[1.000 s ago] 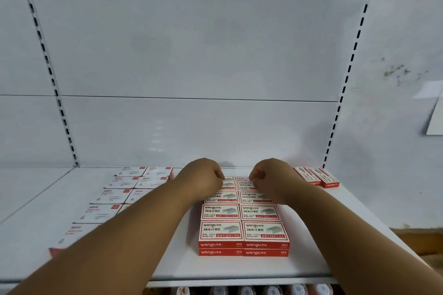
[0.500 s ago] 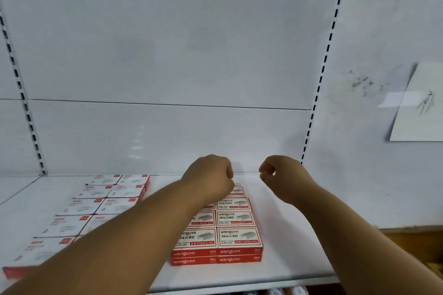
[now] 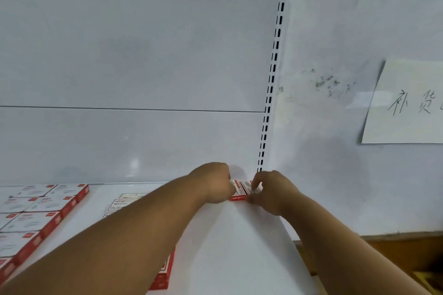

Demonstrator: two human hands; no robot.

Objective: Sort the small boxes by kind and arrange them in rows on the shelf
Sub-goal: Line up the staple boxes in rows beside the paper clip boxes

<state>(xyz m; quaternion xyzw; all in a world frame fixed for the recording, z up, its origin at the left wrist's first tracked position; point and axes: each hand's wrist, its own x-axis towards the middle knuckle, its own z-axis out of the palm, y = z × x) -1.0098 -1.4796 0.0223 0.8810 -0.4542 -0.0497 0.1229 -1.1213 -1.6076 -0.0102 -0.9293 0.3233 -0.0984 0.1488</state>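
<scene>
Both hands swing right off the middle stack, and now my left hand (image 3: 217, 183) and right hand (image 3: 268, 189) close their fingers on the two red boxes (image 3: 241, 189) at the shelf's (image 3: 239, 246) back right corner, likely starting another row.
</scene>
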